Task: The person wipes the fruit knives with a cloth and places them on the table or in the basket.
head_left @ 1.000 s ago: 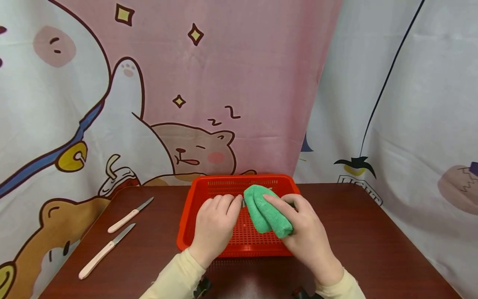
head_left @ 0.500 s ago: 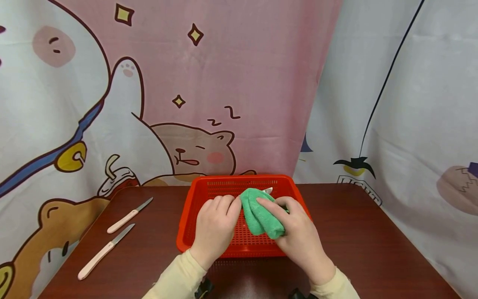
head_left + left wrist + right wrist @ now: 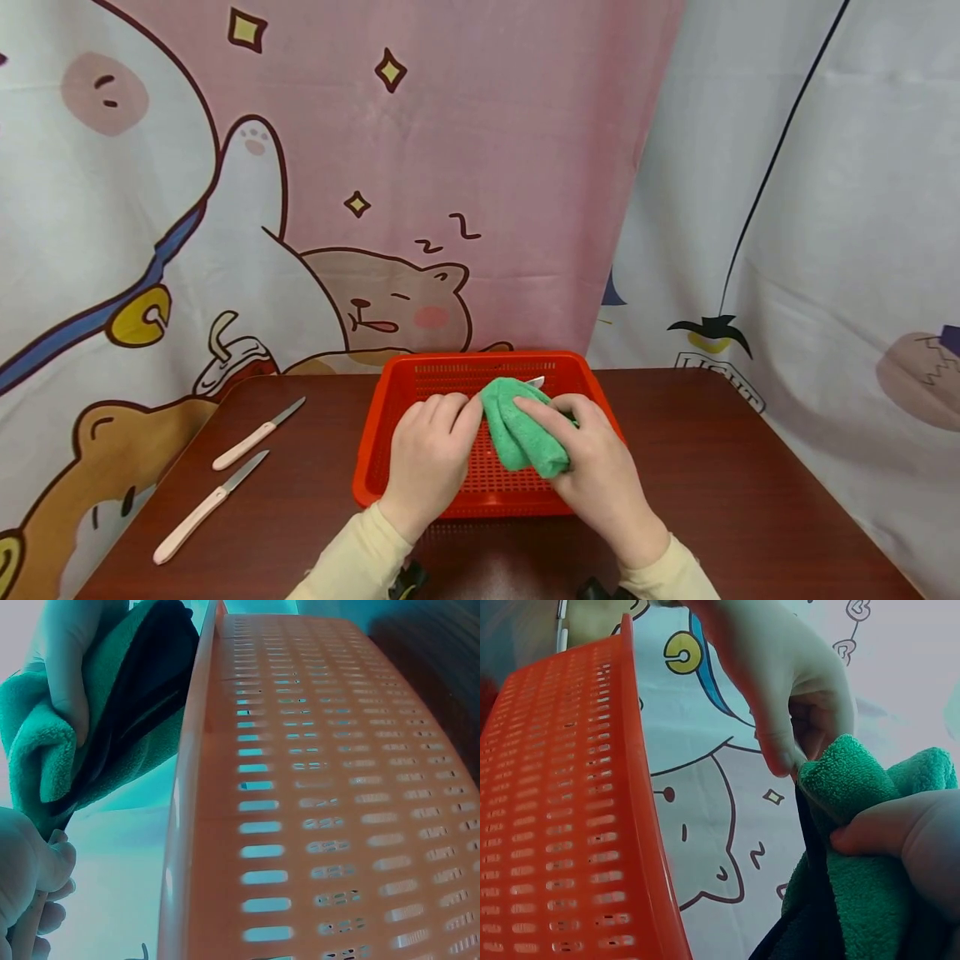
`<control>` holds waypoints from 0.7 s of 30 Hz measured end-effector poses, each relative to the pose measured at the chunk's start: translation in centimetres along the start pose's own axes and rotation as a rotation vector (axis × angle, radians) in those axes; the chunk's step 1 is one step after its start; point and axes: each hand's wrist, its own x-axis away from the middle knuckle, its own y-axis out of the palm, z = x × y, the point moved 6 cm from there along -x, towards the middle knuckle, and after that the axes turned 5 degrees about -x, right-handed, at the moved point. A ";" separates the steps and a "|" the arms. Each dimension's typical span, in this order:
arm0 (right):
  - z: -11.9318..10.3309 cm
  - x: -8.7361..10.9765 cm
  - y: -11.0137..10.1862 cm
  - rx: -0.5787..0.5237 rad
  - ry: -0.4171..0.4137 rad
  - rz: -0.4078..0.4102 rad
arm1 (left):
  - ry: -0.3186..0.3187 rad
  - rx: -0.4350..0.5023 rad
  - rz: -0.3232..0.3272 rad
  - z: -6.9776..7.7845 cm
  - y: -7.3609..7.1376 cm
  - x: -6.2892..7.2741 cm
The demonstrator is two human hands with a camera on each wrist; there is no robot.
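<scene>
Over the red basket, my left hand (image 3: 429, 454) grips the pale handle (image 3: 28, 922) of a knife, its fingers curled round it. A folded green cloth (image 3: 521, 427) with a dark underside covers most of the blade, and only the silvery knife tip (image 3: 536, 382) shows beyond it in the head view. My right hand (image 3: 600, 471) pinches the cloth round the blade, thumb on the near side. In the right wrist view the cloth (image 3: 870, 892) sits close against the left hand (image 3: 787, 682).
The red perforated basket (image 3: 491, 503) stands on the dark brown table (image 3: 735, 500), beneath both hands. Two knives with pale handles, a farther knife (image 3: 247, 446) and a nearer knife (image 3: 197, 523), lie at the table's left. A printed curtain (image 3: 525, 167) hangs behind.
My right hand and the cloth have slid left along the blade toward my left hand, baring the knife tip. Over the last half second they have hardly moved.
</scene>
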 end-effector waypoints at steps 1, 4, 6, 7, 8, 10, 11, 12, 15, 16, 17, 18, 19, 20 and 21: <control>0.1 0.0 -0.1 0.003 -0.001 0.005 | -0.001 -0.001 0.004 0.0 0.0 0.0; 0.3 0.0 -0.3 0.017 -0.006 0.021 | -0.004 -0.005 0.017 0.0 -0.1 0.0; 0.5 0.0 -0.5 0.026 -0.010 0.032 | -0.009 -0.005 0.021 0.0 -0.1 0.1; 0.6 -0.1 -0.6 0.031 -0.010 0.036 | -0.011 -0.005 0.023 0.0 -0.1 0.0; 0.7 -0.1 -0.7 0.034 -0.010 0.040 | -0.013 -0.006 0.021 0.0 -0.1 0.0; 0.9 -0.1 -0.9 0.040 -0.011 0.050 | -0.020 -0.007 0.012 -0.1 -0.1 0.0; 1.0 -0.2 -1.0 0.042 -0.010 0.053 | -0.022 -0.007 0.007 -0.1 -0.1 0.0; 1.1 -0.2 -1.0 0.044 -0.008 0.053 | -0.025 -0.008 0.003 -0.2 0.0 0.0; 1.4 -0.3 -1.3 0.045 -0.003 0.057 | -0.027 -0.009 0.005 -0.2 0.0 0.1; 1.5 -0.3 -1.3 0.047 0.002 0.057 | -0.027 -0.008 0.008 -0.2 0.0 0.1; 1.6 -0.3 -1.4 0.048 0.008 0.056 | -0.028 -0.007 0.010 -0.2 0.0 0.1; 1.7 -0.3 -1.4 0.049 0.012 0.056 | -0.029 -0.006 0.010 -0.3 0.0 0.1; 1.8 -0.3 -1.5 0.051 0.016 0.057 | -0.031 -0.004 0.008 -0.3 -0.1 0.1; 1.9 -0.3 -1.5 0.052 0.022 0.056 | -0.033 -0.003 0.001 -0.4 -0.1 0.1; 2.0 -0.3 -1.5 0.054 0.028 0.055 | -0.036 -0.001 -0.006 -0.4 -0.1 0.1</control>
